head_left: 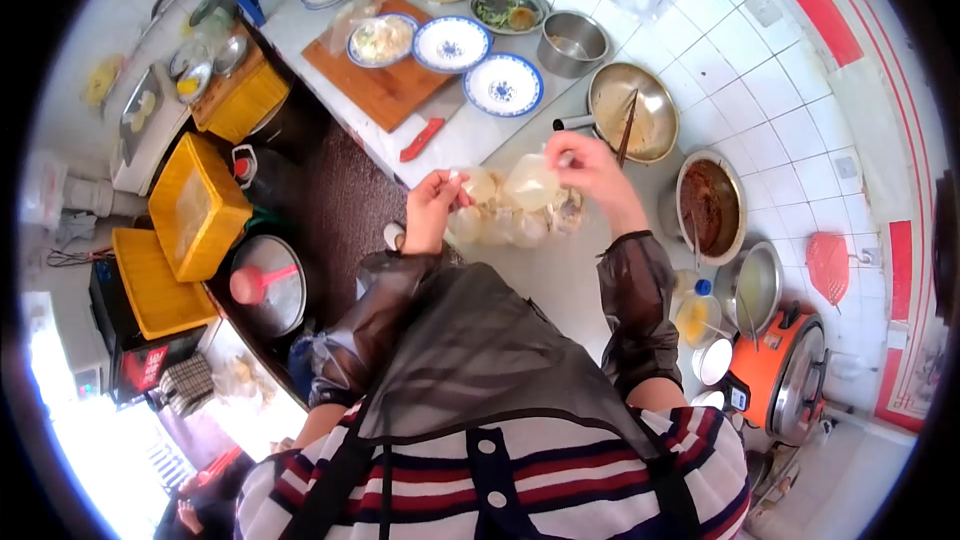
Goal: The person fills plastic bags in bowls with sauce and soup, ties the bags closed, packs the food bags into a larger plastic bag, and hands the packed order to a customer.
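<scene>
My right hand point(595, 172) pinches the neck of a small clear plastic bag of pale, cloudy liquid point(531, 183), held just above the counter. My left hand point(432, 202) is closed by the knot of a second such bag point(480, 185), its thumb and forefinger pressed together there. Beneath and in front of both hands, several more filled bags point(515, 227) lie bunched together on the pale counter point(570, 290). Sheer dark sleeves cover both forearms.
A red-handled knife point(422, 140) lies near the cutting board point(395, 98), beside blue-rimmed plates point(503, 85). Along the tiled wall stand a pan point(650, 105) with chopsticks, a pot of dark red paste point(712, 208) and an orange cooker point(775, 365). Yellow crates point(165, 285) sit left.
</scene>
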